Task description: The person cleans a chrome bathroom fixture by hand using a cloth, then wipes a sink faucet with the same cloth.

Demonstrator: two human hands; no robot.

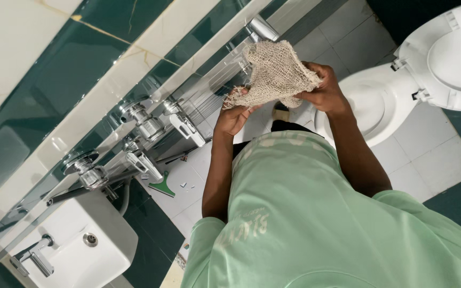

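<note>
Bathroom floor tiled white; coarse mesh cloth (276, 72) was clamped between left hand (233, 114) and right hand (321, 88), stretched crosswise above toilet (380, 101).

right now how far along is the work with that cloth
Early, it seems. Both hands hold the mesh cloth up in the air: the left hand grips its lower edge, the right hand its side. It touches no surface. Nothing shows as wiped yet; the pictures cannot tell if the toilet or the sink is clean. A green squeegee lies on the floor, untouched.
</note>
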